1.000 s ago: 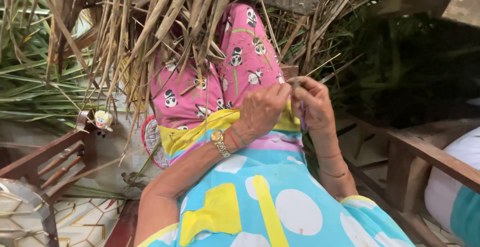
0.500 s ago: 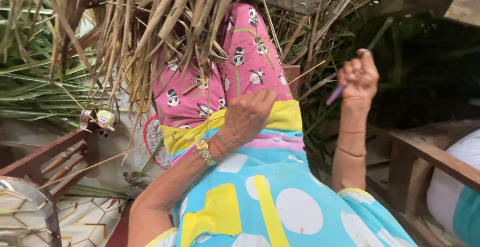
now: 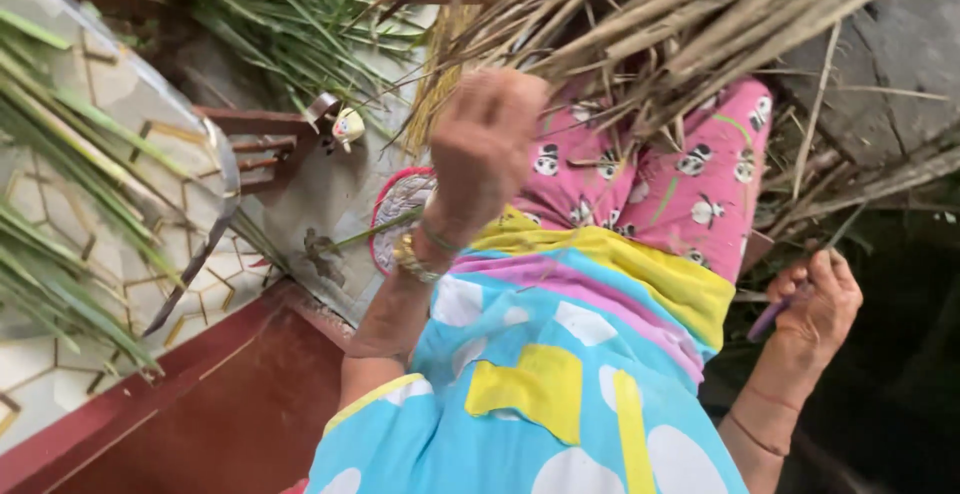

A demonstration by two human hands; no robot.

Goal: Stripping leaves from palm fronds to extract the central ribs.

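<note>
My left hand [image 3: 487, 144] is raised in front of a bundle of dry brown leaf strips [image 3: 640, 24] that lies across my lap. Its fingers are curled against the strips, and blur hides whether they grip one. A gold watch [image 3: 412, 259] sits on that wrist. My right hand [image 3: 822, 299] hangs low at the right, beside my knee, shut on a small purple-handled tool [image 3: 770, 320]. Pink panda-print trousers [image 3: 700, 194] and a blue, yellow and white spotted top [image 3: 560, 374] fill the middle.
Green long leaves [image 3: 60, 204] lie over a pale tiled surface [image 3: 140, 134] at the left. A wooden frame [image 3: 262, 144] with a small yellow toy figure [image 3: 347, 125] stands beyond it. A round patterned pad [image 3: 393, 216] lies by my thigh. Grey stone [image 3: 890, 54] at the upper right.
The view has swung left and tilted. My left hand rose from my lap up to the dry strips. My right hand dropped from shoulder height down beside my knee, still holding the purple tool.
</note>
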